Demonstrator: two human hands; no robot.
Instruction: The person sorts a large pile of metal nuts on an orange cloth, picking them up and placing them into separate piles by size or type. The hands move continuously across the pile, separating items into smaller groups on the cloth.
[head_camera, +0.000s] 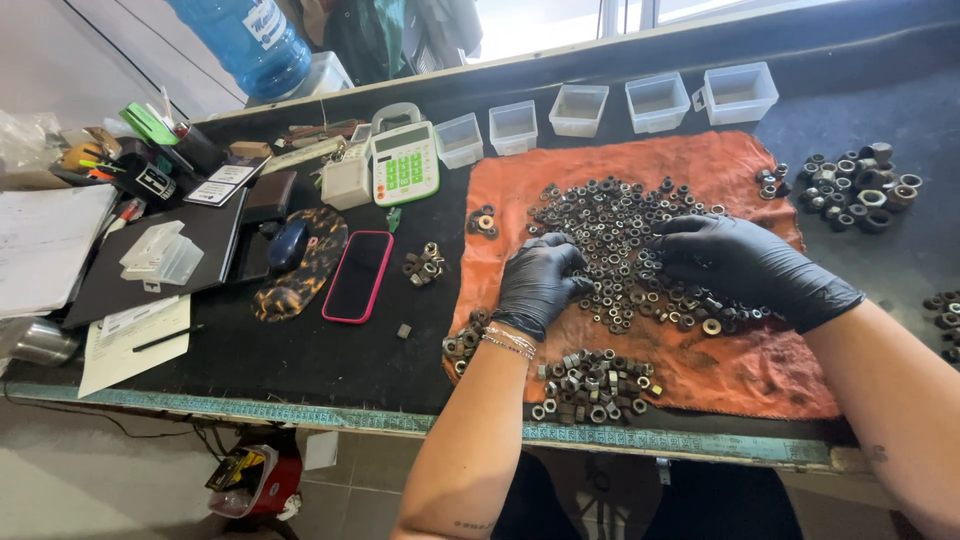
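**Gloved hands in a heap of nuts**

Nearest, a small pile of nuts lies at 6 o'clock on the orange cloth; the left hand, fingers curled together, and the right hand, fingers spread flat, rest on the main nut heap; at 12 o'clock, clear plastic bins line the tabletop.

Far left: blue bottle with white label. Left of cloth: white-green calculator, grey display; phone, dark screen, pink case.
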